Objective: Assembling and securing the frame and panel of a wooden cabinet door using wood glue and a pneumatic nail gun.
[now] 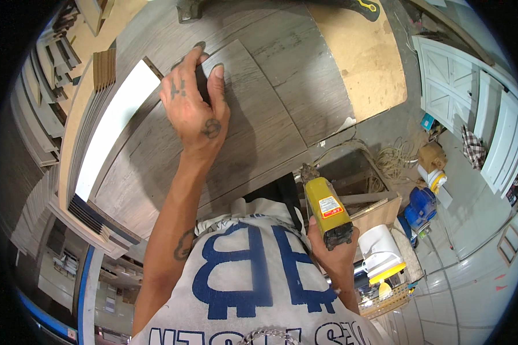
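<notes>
My left hand (194, 106) rests on grey wood-grain boards (253, 109) laid on the bench. Its thumb stands apart from its curved fingers, and the dark patch between them could be shadow. Low on the right, near my body, my right hand (334, 253) is closed around a yellow nail gun (325, 204) with a black end cap. The gun's nose (309, 171) points away from me, beside the bench's near right edge. A white strip (118, 123) runs left of my left hand.
Stacked boards and strips (77, 132) line the left side. A bare tan panel (368, 63) lies at the far right of the bench. Beyond the right edge are an open wooden box (377, 215), a coiled hose (394, 158), a white bucket (380, 250), a blue tool (421, 210) and white doors (454, 86).
</notes>
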A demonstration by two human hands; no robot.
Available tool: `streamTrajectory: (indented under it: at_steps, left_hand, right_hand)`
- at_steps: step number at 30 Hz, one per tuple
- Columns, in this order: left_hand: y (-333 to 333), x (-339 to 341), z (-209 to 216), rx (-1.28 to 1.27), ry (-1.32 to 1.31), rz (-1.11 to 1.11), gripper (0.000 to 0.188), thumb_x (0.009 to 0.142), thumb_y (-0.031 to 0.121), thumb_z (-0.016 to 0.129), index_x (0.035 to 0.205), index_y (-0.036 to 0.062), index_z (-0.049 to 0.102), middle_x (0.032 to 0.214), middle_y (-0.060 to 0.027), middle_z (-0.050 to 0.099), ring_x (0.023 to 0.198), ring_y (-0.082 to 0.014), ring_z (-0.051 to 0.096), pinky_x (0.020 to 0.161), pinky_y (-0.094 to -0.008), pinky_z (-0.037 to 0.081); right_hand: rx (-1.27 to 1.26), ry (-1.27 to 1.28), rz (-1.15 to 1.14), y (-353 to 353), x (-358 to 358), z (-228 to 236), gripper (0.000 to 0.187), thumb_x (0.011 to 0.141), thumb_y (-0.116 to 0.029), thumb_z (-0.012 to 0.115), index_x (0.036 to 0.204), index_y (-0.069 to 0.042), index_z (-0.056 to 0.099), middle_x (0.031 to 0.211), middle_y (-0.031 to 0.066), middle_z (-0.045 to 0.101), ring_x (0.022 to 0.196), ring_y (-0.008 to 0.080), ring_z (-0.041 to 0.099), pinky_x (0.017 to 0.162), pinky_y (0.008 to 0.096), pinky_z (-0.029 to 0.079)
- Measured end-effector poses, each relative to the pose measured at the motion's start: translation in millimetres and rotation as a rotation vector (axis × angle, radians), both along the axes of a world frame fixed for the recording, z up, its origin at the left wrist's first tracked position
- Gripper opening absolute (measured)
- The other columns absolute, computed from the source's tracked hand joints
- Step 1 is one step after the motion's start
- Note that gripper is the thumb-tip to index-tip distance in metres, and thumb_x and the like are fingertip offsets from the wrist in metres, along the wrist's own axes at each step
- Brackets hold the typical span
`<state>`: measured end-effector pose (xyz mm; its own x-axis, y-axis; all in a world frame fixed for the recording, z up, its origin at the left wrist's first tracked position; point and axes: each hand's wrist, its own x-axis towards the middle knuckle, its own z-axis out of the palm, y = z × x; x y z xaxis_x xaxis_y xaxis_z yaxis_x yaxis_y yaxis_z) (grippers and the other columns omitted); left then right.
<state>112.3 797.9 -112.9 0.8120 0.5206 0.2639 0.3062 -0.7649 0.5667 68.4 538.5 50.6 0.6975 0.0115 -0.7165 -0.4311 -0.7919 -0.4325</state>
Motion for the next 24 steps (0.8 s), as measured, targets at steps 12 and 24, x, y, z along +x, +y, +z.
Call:
streamTrajectory:
  at_steps: [12,24]
  left_hand:
    - [1.9,-4.4,11.7,-0.067,0.045,0.028,0.04,0.094,0.017,0.063,0.129,0.0005,0.055,0.109,-0.013,0.065,0.098,-0.0285,0.057,0.093,-0.0428,0.041]
    - [10.1,-333.9,40.8,-0.025,0.535,-0.286,0.091,0.075,0.037,0.08,0.148,0.0035,0.037,0.156,-0.0239,0.028,0.147,-0.0408,0.022,0.116,-0.0639,0.011]
  right_hand:
    - [0.075,0.033,0.033,-6.0,5.1,-2.7,0.042,0.078,-0.012,0.079,0.112,0.003,0.059,0.086,0.0113,0.07,0.078,0.0154,0.068,0.07,0.0284,0.053]
    - [0.053,-0.217,-0.29,-28.3,-16.8,-9.8,0.017,0.091,-0.014,0.07,0.093,0.001,0.063,0.065,0.0032,0.06,0.053,0.0111,0.055,0.048,0.0262,0.043]
